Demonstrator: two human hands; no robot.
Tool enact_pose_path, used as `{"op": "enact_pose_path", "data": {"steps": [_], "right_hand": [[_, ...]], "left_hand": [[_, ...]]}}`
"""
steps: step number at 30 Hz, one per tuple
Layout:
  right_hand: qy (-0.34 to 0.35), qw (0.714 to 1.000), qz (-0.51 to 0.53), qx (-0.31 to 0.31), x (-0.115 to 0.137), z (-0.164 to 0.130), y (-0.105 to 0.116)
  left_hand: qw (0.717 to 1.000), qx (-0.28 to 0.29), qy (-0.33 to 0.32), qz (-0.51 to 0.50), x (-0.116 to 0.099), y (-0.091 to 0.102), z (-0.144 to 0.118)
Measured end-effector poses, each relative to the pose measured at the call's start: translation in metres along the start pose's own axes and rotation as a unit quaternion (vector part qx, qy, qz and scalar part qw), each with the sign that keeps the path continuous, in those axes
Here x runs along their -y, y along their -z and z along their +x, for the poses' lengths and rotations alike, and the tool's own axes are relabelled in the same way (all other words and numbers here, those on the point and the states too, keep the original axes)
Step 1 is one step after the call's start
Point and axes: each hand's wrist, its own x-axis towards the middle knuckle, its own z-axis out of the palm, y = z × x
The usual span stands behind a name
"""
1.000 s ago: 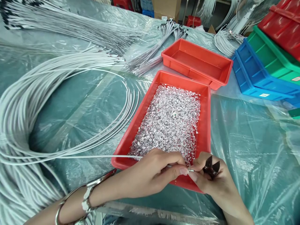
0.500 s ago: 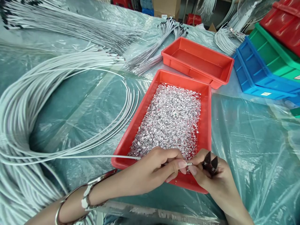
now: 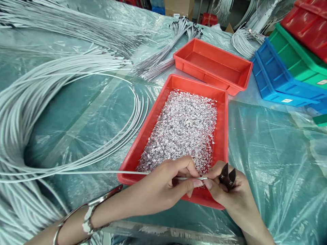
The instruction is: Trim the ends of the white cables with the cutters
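My left hand (image 3: 160, 189) pinches a white cable (image 3: 102, 172) close to its end, above the near side of a red tray (image 3: 224, 136). The cable runs from the left, passes behind that hand and shows again between its fingers. My right hand (image 3: 236, 200) has thumb and forefinger at the cable's tip, touching it. Held in the same palm is a pair of dark wire cutters (image 3: 227, 177); their pointed jaws stick up apart and the handles are hidden. Small shiny silver scraps (image 3: 181, 129) cover the tray's floor, with a pale clump (image 3: 189, 122) on top.
A big coil of white cables (image 3: 15, 126) lies at the left. Bundles of thin wires (image 3: 84, 29) lie behind it, and smaller black-ended bundles (image 3: 163, 54) farther right. Another red tray (image 3: 212, 64) touches the first. Stacked blue bins (image 3: 278, 78) and green bins (image 3: 296, 51) stand at right.
My left fingers have loosened and shifted slightly back along the cable, so more of it shows between them. The right hand keeps its pinch at the tip. The whole view has shifted slightly.
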Motion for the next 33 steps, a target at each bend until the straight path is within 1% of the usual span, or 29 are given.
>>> {"op": "enact_pose_path", "data": {"steps": [3, 7, 12, 15, 19, 26, 33], "right_hand": [[-0.009, 1.000, -0.001, -0.002, -0.0008, -0.0008, 0.0000], [-0.015, 1.000, 0.018, -0.002, -0.0035, -0.0007, 0.0011], [-0.053, 0.998, 0.037, 0.026, -0.0046, 0.0002, 0.0035], [-0.064, 0.996, 0.037, 0.041, -0.0027, 0.0008, 0.0044], [-0.063, 0.996, 0.032, 0.046, 0.0003, 0.0009, 0.0047], [-0.061, 0.994, 0.064, 0.063, 0.0000, 0.0009, 0.0038], [-0.050, 0.995, 0.064, 0.061, 0.0020, 0.0015, 0.0027]], "left_hand": [[1.000, -0.003, -0.014, 0.010, 0.0011, -0.0006, 0.0006], [0.999, 0.008, -0.035, -0.005, 0.0009, -0.0001, 0.0011], [0.998, 0.042, 0.003, -0.040, 0.0000, 0.0011, -0.0009], [0.997, 0.055, 0.016, -0.057, -0.0005, 0.0018, -0.0016], [0.996, 0.066, 0.017, -0.060, -0.0014, 0.0026, -0.0010], [0.994, 0.083, 0.020, -0.075, -0.0024, 0.0028, -0.0006], [0.992, 0.094, 0.031, -0.076, -0.0017, 0.0037, -0.0015]]}}
